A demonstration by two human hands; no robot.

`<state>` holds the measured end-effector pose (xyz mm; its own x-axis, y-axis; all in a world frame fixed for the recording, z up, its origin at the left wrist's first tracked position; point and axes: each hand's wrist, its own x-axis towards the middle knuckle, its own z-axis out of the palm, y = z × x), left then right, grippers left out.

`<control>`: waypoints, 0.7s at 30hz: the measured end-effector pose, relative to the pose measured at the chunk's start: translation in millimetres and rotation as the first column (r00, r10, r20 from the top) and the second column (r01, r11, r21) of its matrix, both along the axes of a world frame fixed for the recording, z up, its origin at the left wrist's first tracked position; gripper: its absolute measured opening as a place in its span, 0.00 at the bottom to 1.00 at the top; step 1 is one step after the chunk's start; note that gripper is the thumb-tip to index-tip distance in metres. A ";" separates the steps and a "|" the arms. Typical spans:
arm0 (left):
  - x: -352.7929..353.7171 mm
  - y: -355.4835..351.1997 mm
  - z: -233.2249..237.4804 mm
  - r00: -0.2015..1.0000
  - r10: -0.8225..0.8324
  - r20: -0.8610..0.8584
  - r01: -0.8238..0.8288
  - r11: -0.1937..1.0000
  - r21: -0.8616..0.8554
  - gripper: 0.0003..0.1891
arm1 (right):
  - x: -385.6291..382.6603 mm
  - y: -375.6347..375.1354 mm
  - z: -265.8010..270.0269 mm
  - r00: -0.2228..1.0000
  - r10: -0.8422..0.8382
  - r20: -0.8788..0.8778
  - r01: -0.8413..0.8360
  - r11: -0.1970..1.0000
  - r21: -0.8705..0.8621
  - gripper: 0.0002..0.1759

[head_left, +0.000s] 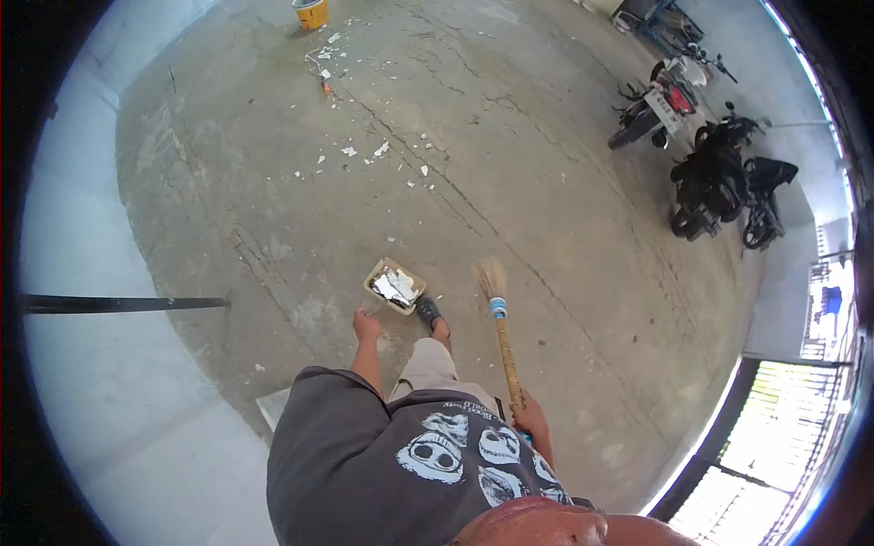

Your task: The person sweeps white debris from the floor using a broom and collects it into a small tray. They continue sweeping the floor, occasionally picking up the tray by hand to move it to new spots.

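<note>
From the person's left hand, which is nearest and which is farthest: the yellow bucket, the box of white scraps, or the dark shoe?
From the left hand:
1. Box, just ahead.
2. Shoe, a little to the right.
3. Bucket, far ahead across the floor.

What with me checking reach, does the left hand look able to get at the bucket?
Probably not: the left hand grips the pan, and the bucket stands far ahead, beyond the scattered chips.
</note>
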<state>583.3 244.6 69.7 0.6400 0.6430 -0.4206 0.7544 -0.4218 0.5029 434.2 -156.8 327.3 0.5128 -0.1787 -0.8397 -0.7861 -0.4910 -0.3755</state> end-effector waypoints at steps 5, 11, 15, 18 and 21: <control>-42.2 3.4 28.2 0.999 -0.032 0.044 0.034 0.998 -0.050 0.14 | -105.3 17.6 -51.5 0.958 -0.284 0.044 0.285 0.959 -0.011 0.24; -82.3 12.5 46.7 0.979 -0.065 0.195 0.080 0.994 -0.072 0.12 | -243.9 42.8 -128.4 0.917 -0.290 0.273 0.304 0.953 -0.010 0.26; -115.5 27.6 51.3 0.964 -0.135 0.228 0.150 0.988 -0.047 0.12 | -252.5 94.2 -55.4 0.899 -0.427 0.097 0.424 0.904 0.052 0.28; -138.4 46.5 47.4 0.947 -0.217 0.237 0.229 0.973 -0.021 0.12 | -283.1 114.8 -78.8 0.908 -0.403 0.117 0.403 0.915 0.018 0.30; -152.0 60.1 41.7 0.939 -0.245 0.242 0.257 0.966 -0.019 0.11 | -286.5 132.3 -90.1 0.908 -0.304 0.289 0.332 0.942 -0.053 0.32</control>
<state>431.3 304.7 111.4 0.8625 0.4310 -0.2651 0.4845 -0.5521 0.6785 147.6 -24.5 237.1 0.6212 -0.4447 -0.6452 -0.7805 -0.2779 -0.5600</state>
